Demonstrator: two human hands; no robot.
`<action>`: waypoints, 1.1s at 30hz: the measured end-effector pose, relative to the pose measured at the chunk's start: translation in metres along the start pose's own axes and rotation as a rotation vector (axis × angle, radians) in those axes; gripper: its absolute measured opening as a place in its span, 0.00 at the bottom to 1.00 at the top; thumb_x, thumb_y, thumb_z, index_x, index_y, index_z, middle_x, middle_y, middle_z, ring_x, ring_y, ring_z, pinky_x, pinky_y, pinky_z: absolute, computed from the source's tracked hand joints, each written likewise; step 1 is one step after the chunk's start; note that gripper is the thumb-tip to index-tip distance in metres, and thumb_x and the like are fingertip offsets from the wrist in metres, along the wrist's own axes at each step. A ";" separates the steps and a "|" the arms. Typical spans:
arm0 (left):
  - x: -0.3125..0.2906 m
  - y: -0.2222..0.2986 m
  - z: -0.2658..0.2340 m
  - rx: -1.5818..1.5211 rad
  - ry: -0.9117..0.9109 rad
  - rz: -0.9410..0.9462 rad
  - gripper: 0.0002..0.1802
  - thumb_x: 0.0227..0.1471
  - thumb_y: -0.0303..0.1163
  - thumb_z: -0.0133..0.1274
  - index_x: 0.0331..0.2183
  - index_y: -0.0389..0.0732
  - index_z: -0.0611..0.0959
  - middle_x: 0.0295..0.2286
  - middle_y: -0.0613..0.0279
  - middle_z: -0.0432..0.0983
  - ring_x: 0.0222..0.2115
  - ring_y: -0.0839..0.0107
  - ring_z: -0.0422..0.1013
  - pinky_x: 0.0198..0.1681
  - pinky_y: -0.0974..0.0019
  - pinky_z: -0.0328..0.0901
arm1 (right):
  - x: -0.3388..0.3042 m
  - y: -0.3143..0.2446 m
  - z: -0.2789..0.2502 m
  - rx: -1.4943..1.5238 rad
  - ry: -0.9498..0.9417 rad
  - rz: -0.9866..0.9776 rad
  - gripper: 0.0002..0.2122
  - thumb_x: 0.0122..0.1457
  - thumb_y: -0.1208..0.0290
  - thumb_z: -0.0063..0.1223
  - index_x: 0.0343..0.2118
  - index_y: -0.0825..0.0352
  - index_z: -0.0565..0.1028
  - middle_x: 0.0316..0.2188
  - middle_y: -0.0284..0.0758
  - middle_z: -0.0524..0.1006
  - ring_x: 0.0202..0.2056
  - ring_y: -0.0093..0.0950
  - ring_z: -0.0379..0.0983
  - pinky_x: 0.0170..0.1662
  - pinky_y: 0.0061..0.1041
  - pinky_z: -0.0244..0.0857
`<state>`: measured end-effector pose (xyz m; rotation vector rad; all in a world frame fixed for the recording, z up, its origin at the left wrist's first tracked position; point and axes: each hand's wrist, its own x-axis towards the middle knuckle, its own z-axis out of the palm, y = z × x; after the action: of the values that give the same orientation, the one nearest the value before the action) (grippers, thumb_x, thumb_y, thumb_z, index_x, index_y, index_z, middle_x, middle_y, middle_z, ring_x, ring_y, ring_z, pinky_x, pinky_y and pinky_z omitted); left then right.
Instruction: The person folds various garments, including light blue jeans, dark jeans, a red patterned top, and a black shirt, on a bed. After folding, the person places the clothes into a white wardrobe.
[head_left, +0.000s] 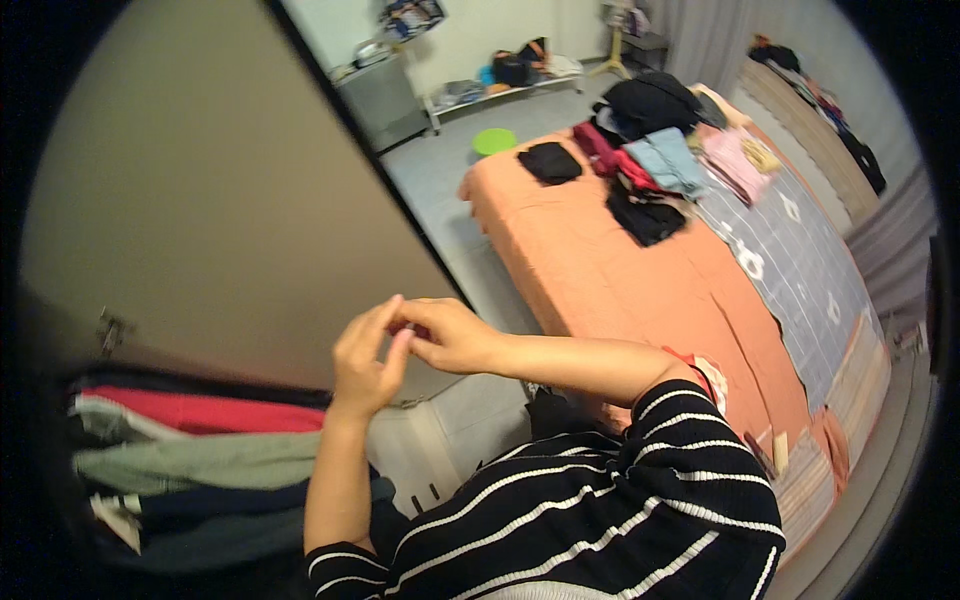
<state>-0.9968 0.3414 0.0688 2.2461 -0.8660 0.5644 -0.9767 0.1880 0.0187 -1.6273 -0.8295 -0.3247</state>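
My left hand [366, 355] and my right hand [455, 336] meet in front of the wardrobe door. The left thumb and fingers curve around toward the right fingertips, which are bent inward. A small dark reddish spot shows between the fingers, too little of it visible to name. Both forearms are bare below black-and-white striped sleeves. Below and left of my hands hang clothes, among them a red garment [215, 410] and a pale green garment [210, 460]; neither hand touches them.
The large beige wardrobe door [200, 200] stands at the left. On the right, a bed with an orange sheet [590, 270] bears a heap of clothes, including a light blue garment [668, 160] and a folded black garment [550, 162]. Beyond are a green stool [494, 141] and a low bench [505, 94].
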 end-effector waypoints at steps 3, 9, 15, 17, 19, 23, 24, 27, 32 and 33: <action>0.027 0.008 0.078 -0.188 -0.105 0.017 0.22 0.43 0.24 0.56 0.44 0.36 0.76 0.38 0.49 0.75 0.37 0.57 0.73 0.42 0.62 0.67 | -0.038 0.019 -0.071 -0.059 0.011 0.266 0.11 0.48 0.79 0.49 0.37 0.71 0.73 0.34 0.45 0.76 0.36 0.41 0.74 0.38 0.34 0.67; 0.093 -0.027 0.224 -0.450 -0.447 -0.209 0.23 0.45 0.27 0.57 0.46 0.36 0.74 0.40 0.52 0.75 0.39 0.63 0.72 0.44 0.64 0.65 | -0.111 0.194 -0.221 -0.287 0.324 0.834 0.14 0.49 0.69 0.56 0.39 0.67 0.76 0.35 0.43 0.78 0.37 0.35 0.75 0.42 0.30 0.67; 0.131 -0.102 0.397 -0.839 -0.501 -0.751 0.22 0.50 0.26 0.54 0.47 0.30 0.72 0.42 0.51 0.73 0.41 0.71 0.71 0.45 0.70 0.65 | -0.118 0.331 -0.424 -0.963 0.562 1.177 0.23 0.46 0.63 0.61 0.45 0.66 0.70 0.53 0.48 0.61 0.53 0.45 0.60 0.52 0.40 0.60; 0.138 -0.110 0.454 -0.844 -0.585 -0.926 0.21 0.51 0.26 0.53 0.47 0.30 0.71 0.41 0.52 0.74 0.40 0.72 0.71 0.44 0.72 0.65 | -0.136 0.377 -0.483 -1.207 0.612 1.271 0.33 0.43 0.57 0.64 0.53 0.64 0.64 0.60 0.51 0.51 0.61 0.48 0.45 0.58 0.50 0.46; 0.141 -0.121 0.497 -0.826 -0.648 -1.029 0.21 0.51 0.27 0.53 0.47 0.30 0.72 0.40 0.54 0.74 0.39 0.73 0.71 0.44 0.73 0.65 | -0.116 0.381 -0.510 -1.241 0.530 1.396 0.39 0.43 0.55 0.64 0.57 0.60 0.59 0.62 0.52 0.46 0.63 0.49 0.39 0.56 0.59 0.44; 0.147 -0.126 0.562 -0.827 -0.755 -1.062 0.20 0.51 0.27 0.53 0.46 0.31 0.72 0.39 0.55 0.74 0.38 0.74 0.71 0.42 0.74 0.65 | -0.114 0.416 -0.543 -1.229 0.269 1.530 0.43 0.42 0.53 0.64 0.60 0.55 0.52 0.62 0.52 0.44 0.63 0.51 0.39 0.52 0.65 0.46; 0.150 -0.123 0.573 -0.817 -0.793 -1.047 0.20 0.51 0.27 0.52 0.46 0.31 0.72 0.39 0.56 0.74 0.38 0.75 0.70 0.42 0.74 0.65 | -0.130 0.433 -0.550 -1.213 0.265 1.544 0.43 0.43 0.54 0.63 0.61 0.54 0.51 0.62 0.51 0.43 0.63 0.51 0.37 0.52 0.66 0.46; 0.165 -0.119 0.601 -0.817 -0.856 -1.022 0.19 0.52 0.28 0.52 0.45 0.31 0.72 0.37 0.58 0.74 0.37 0.75 0.70 0.41 0.75 0.65 | -0.170 0.466 -0.575 -1.198 0.424 1.406 0.34 0.45 0.63 0.58 0.58 0.56 0.58 0.53 0.57 0.60 0.55 0.49 0.57 0.50 0.53 0.58; 0.194 -0.122 0.643 -0.911 -0.833 -1.097 0.19 0.53 0.30 0.52 0.45 0.31 0.72 0.38 0.58 0.73 0.37 0.74 0.70 0.40 0.74 0.65 | -0.228 0.452 -0.651 -0.741 0.885 1.028 0.25 0.41 0.66 0.56 0.46 0.66 0.72 0.39 0.50 0.75 0.42 0.44 0.73 0.47 0.34 0.66; 0.211 -0.113 0.653 -0.954 -0.815 -1.149 0.19 0.53 0.32 0.52 0.45 0.31 0.72 0.38 0.58 0.73 0.37 0.73 0.70 0.41 0.72 0.65 | -0.244 0.448 -0.664 -0.617 0.920 0.978 0.26 0.40 0.65 0.57 0.46 0.68 0.72 0.39 0.49 0.75 0.42 0.42 0.73 0.47 0.33 0.65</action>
<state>-0.6716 -0.1454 -0.3060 1.5805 0.0200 -1.1105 -0.6940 -0.5303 -0.3055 -1.9417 0.8355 -0.5685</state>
